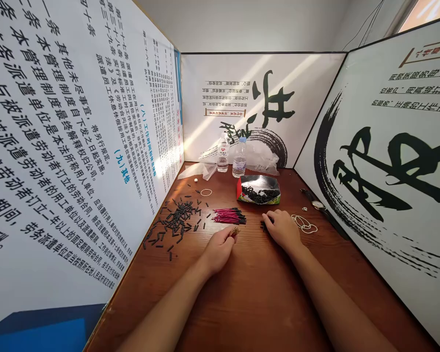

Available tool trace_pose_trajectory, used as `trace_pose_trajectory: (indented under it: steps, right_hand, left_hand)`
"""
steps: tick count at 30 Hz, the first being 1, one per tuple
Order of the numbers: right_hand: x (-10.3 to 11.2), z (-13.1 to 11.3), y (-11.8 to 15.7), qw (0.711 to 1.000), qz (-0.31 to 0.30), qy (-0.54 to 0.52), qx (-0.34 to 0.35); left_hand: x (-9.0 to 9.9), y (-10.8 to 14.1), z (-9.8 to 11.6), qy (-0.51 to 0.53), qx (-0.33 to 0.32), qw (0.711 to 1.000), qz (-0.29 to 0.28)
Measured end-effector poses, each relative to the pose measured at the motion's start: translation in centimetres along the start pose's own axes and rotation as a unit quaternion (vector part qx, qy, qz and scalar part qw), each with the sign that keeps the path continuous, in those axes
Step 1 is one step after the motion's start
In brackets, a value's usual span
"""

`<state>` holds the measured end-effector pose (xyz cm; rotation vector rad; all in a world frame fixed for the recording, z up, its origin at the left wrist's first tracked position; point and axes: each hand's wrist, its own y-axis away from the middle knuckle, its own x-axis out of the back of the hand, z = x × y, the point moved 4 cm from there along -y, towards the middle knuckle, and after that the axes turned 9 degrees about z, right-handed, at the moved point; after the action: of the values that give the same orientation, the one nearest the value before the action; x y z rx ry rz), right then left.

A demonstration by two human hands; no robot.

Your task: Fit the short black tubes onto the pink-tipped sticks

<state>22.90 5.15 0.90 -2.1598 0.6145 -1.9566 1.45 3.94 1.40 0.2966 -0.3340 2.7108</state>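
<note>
My left hand (223, 247) is closed around a small bundle of thin sticks (234, 231), whose brownish tips poke out toward the right. On the table, my right hand (278, 226) rests over a few short black pieces (264, 225), its fingers bent onto them and partly hiding them. Between and beyond the hands lies a row of pink sticks with black ends (229, 215). A box (259, 189) holding many black pieces sits behind my right hand. Loose black tubes (181, 215) are scattered in a pile to the left.
Two plastic bottles (239, 161) and clear plastic bags (260, 161) stand at the back. White cord (305, 225) and a wristwatch (318, 205) lie at the right. Printed panels (242, 107) enclose the brown table (242, 303) on three sides.
</note>
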Motion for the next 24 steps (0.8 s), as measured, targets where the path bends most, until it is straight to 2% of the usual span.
trace_pose_trajectory:
  steps: [4, 7, 9, 13, 16, 19, 24]
  right_hand:
    - [0.7, 0.0, 0.3, 0.999, 0.040, -0.011, 0.004]
    - [1.3, -0.7, 0.7, 0.995, 0.072, -0.062, 0.035]
    - [1.4, -1.5, 0.9, 0.990, 0.063, -0.105, 0.076]
    - [0.9, -2.2, 1.2, 0.981, -0.001, -0.153, 0.124]
    - [0.5, -1.4, 1.2, 0.982, -0.010, -0.152, 0.114]
    - [0.3, -0.4, 1.2, 0.984, 0.007, -0.151, 0.096]
    - [1.2, -0.5, 1.4, 0.971, 0.078, -0.208, 0.089]
  left_hand:
    - [0.2, -0.1, -0.1, 0.010, 0.004, 1.000, 0.004]
    - [0.1, -0.1, 0.0, 0.009, 0.003, 1.000, 0.001]
    - [0.0, -0.1, -0.1, 0.010, 0.002, 1.000, -0.001]
    - [0.0, -0.1, -0.3, 0.010, 0.003, 1.000, -0.004]
    - [-0.1, -0.1, -0.4, 0.008, 0.003, 1.000, -0.006]
    - [0.0, -0.1, -0.2, 0.006, -0.001, 1.000, -0.001]
    - [0.1, -0.1, -0.2, 0.011, 0.000, 1.000, 0.001]
